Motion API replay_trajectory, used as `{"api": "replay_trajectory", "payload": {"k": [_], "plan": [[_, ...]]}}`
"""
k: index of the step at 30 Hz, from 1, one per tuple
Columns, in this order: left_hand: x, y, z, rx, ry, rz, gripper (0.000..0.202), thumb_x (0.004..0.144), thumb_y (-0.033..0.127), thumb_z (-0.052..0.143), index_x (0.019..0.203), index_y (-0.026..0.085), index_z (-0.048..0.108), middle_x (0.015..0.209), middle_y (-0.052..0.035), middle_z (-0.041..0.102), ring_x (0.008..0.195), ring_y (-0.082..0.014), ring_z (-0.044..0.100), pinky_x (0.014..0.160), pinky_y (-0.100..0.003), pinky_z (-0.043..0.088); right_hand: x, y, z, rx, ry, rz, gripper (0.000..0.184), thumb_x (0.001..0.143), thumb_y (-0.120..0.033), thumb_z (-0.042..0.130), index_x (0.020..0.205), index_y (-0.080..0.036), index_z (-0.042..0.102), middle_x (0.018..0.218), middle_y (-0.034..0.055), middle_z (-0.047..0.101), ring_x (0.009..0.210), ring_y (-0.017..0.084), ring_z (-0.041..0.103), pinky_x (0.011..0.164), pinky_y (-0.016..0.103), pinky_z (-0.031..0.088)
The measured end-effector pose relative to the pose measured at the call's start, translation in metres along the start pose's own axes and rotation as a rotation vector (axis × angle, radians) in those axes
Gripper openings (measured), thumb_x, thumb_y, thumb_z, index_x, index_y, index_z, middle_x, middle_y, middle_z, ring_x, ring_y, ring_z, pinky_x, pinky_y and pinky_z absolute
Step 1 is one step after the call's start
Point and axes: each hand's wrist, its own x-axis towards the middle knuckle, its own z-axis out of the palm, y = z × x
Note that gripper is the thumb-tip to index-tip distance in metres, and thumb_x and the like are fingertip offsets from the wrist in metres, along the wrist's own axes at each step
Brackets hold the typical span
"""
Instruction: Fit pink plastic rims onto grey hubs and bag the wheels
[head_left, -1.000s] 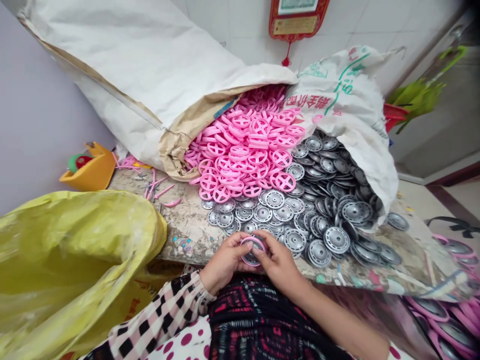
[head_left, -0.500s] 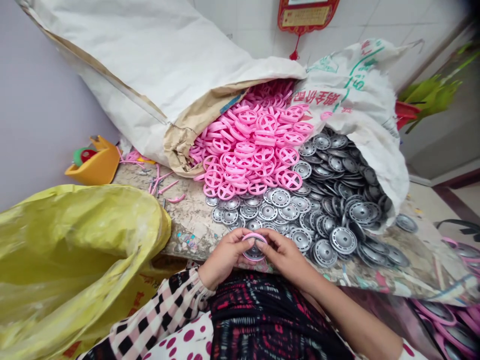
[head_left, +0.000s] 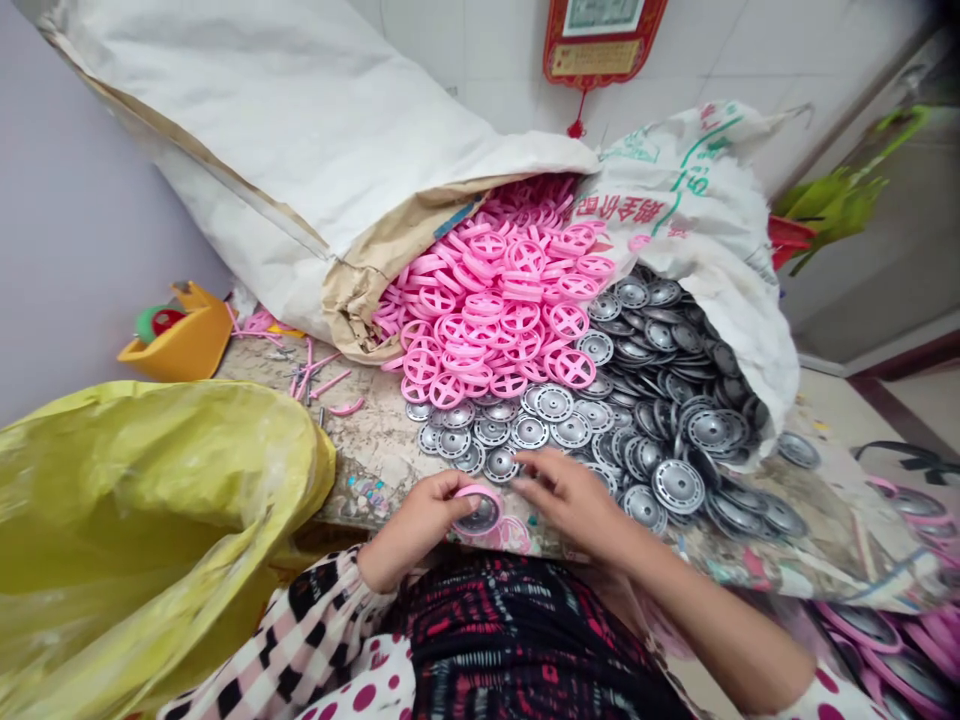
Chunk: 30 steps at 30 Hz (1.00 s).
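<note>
Between the thumb and fingers of my left hand is a small toy wheel, a pink ring with a grey disc set in it. My right hand is apart from it, fingers spread, the fingertips by a grey disc at the near edge of the disc pile. I cannot tell whether they touch that disc. Beyond my hands spreads a heap of pink spoked rings, with many loose grey hubcap-like discs in front and to the right.
A white sack spills the pink rings; a printed woven sack holds grey discs. An open yellow bag stands at the left, beside the worn table. A yellow scoop-like container sits behind it. Pink-rimmed wheels lie lower right.
My right hand has let go of the wheel and moved away to the right. My left hand has shifted left with the wheel, now tilted. The camera view has shifted slightly.
</note>
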Motion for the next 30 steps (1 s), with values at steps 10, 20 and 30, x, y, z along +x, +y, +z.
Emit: {"api": "replay_trajectory", "payload": {"k": [10, 20, 30], "plan": [[0.007, -0.020, -0.034, 0.693, 0.373, 0.212, 0.030, 0.076, 0.029, 0.058, 0.103, 0.019, 0.066, 0.094, -0.0059, 0.064, 0.090, -0.0222, 0.058, 0.083, -0.036, 0.044, 0.071, 0.037, -0.073, -0.909, 0.278, 0.180, 0.028, 0.091, -0.026, 0.045, 0.101, -0.017, 0.069, 0.098, 0.0142, 0.061, 0.088, 0.027, 0.055, 0.066, 0.033, 0.036], [0.001, 0.007, -0.002, 0.187, 0.245, 0.206, 0.027, 0.079, 0.029, 0.063, 0.104, 0.018, 0.068, 0.097, -0.0079, 0.068, 0.082, -0.0183, 0.062, 0.077, -0.032, 0.049, 0.046, 0.017, -0.056, -0.934, 0.308, -0.113, 0.022, 0.090, -0.016, 0.046, 0.093, -0.014, 0.067, 0.091, 0.0121, 0.060, 0.083, 0.023, 0.049, 0.070, 0.033, 0.034], [0.013, 0.021, 0.028, -0.570, 0.096, -0.112, 0.015, 0.080, 0.010, 0.062, 0.095, 0.010, 0.062, 0.085, -0.0098, 0.069, 0.071, -0.0176, 0.068, 0.065, -0.028, 0.056, 0.021, 0.004, -0.024, -0.579, 0.275, -0.254, 0.028, 0.096, -0.032, 0.043, 0.104, -0.014, 0.063, 0.099, 0.0108, 0.064, 0.091, 0.022, 0.052, 0.081, 0.033, 0.039]]}}
